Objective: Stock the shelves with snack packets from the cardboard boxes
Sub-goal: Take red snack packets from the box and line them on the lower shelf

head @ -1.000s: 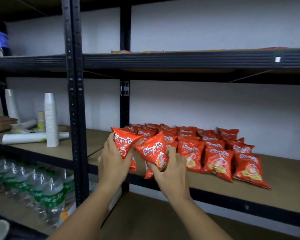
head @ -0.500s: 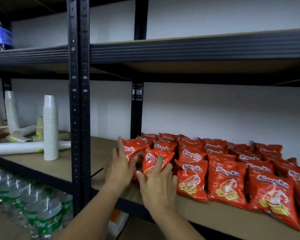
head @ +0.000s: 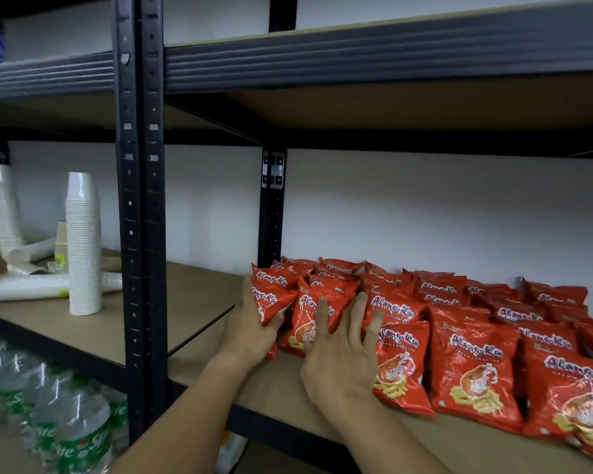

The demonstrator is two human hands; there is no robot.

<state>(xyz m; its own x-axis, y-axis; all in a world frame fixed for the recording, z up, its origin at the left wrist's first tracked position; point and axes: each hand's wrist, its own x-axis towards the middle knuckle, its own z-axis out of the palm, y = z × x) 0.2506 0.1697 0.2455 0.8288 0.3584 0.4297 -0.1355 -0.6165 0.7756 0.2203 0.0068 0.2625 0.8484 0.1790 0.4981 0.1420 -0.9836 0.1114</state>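
The left hand (head: 254, 331) holds one packet (head: 271, 299); the right hand (head: 339, 357) lies flat on another packet (head: 310, 319), and should push gently, keeping rows straight

Light is dim and even, the white wall (head: 425, 217) behind the upright post (head: 141, 200) brightest. Heavy shadow lies under the upper shelf (head: 391, 107). Glossy snack packets (head: 473, 367) right of the post show glare; bottles (head: 65, 429) lower left blur; edges bend.
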